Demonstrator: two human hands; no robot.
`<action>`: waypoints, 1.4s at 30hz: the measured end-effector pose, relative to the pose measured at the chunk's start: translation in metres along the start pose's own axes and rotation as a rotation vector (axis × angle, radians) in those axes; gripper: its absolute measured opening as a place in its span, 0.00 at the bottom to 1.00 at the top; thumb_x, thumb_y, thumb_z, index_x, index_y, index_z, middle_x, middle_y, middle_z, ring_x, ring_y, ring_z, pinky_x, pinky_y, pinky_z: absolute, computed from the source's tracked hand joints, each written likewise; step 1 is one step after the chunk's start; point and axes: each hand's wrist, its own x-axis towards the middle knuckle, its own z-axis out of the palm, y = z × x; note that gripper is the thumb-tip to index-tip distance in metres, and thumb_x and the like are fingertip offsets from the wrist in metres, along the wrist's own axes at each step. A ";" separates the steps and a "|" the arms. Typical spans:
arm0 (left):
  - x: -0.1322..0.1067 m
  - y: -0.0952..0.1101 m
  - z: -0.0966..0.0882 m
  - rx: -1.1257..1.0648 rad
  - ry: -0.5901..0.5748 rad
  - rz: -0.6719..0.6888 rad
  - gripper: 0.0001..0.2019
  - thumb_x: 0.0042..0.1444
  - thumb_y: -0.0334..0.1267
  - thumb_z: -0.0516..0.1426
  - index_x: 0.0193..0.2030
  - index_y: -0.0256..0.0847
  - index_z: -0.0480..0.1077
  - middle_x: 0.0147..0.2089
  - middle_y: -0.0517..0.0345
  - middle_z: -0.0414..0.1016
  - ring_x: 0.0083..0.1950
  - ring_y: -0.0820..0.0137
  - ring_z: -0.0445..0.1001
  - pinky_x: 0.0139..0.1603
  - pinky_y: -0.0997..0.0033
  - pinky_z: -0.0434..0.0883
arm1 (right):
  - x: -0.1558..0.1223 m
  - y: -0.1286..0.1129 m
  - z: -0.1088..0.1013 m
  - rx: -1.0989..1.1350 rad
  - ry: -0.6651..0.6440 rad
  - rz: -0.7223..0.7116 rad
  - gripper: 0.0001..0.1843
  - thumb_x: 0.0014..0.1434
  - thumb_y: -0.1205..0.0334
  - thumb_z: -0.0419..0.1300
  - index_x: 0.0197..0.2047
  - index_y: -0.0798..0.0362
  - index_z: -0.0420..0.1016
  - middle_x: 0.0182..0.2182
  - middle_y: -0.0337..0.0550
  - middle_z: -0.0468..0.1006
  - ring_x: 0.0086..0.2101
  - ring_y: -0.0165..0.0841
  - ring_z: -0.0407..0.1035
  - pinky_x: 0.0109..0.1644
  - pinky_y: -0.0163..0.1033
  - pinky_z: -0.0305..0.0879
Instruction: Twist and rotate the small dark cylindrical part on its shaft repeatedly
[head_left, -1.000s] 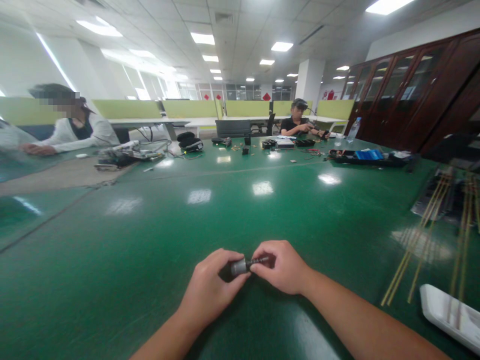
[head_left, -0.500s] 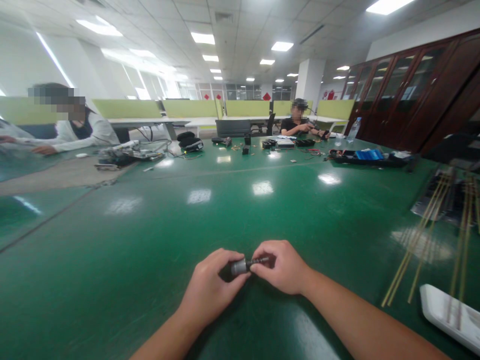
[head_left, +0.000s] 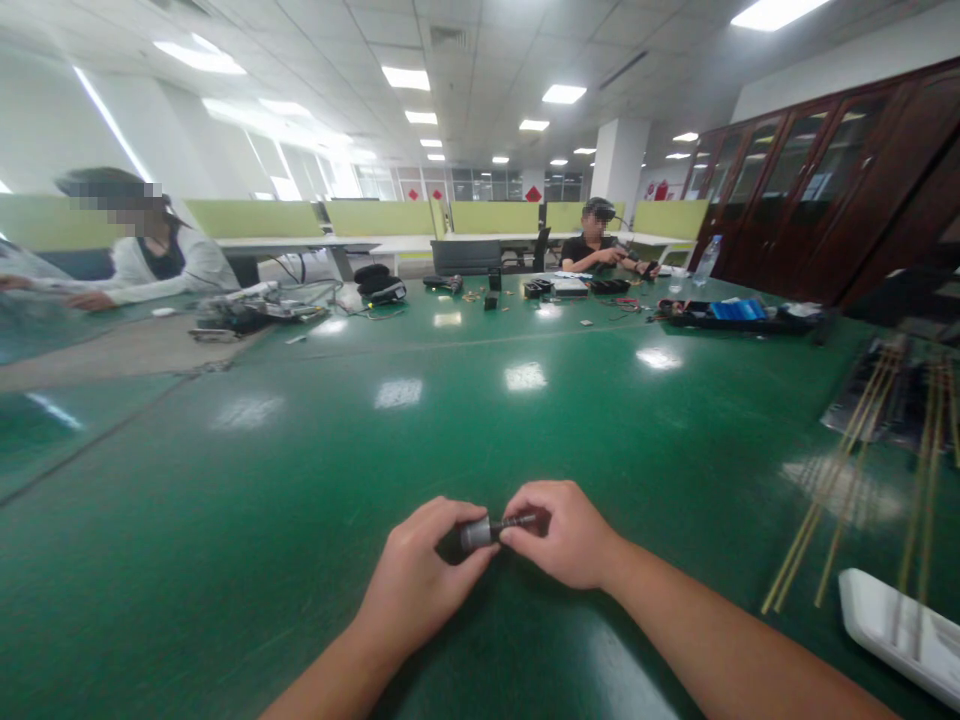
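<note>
Low in the middle of the view, a small cylinder [head_left: 477,534] with a silver-grey body and dark ends is pinched between thumb and fingers of my left hand [head_left: 424,570]. From its right side runs a thin, ridged metal shaft [head_left: 519,521], roughly level. My right hand [head_left: 566,535] closes thumb and index finger on this shaft close to the cylinder. Fingers cover parts of both pieces, so I cannot tell whether they are one part. Both hands are just above the green table [head_left: 337,430].
Several thin yellowish sticks [head_left: 832,490] lie at the right, near a white tray [head_left: 892,620]. Farther back are a dark tray with a blue item [head_left: 739,309], a plastic bottle [head_left: 707,260], black cases and cables. One person [head_left: 592,245] sits opposite, another [head_left: 172,260] at the left.
Both hands and the pieces they hold stay almost exactly where they were. The person at the left has shifted slightly.
</note>
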 end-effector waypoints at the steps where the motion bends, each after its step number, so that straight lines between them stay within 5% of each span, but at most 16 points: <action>1: 0.000 -0.001 0.000 0.002 0.000 -0.001 0.09 0.55 0.37 0.63 0.43 0.46 0.72 0.38 0.61 0.76 0.40 0.67 0.75 0.41 0.69 0.70 | 0.000 0.000 0.000 0.000 0.002 0.000 0.03 0.52 0.64 0.65 0.33 0.53 0.78 0.27 0.38 0.78 0.27 0.29 0.69 0.32 0.32 0.61; 42: 0.001 0.000 -0.002 0.015 0.025 0.000 0.09 0.55 0.39 0.62 0.43 0.46 0.73 0.38 0.60 0.76 0.39 0.66 0.76 0.41 0.69 0.71 | 0.001 0.001 0.002 0.025 0.007 0.061 0.04 0.54 0.62 0.66 0.34 0.52 0.80 0.28 0.39 0.79 0.28 0.30 0.70 0.32 0.33 0.61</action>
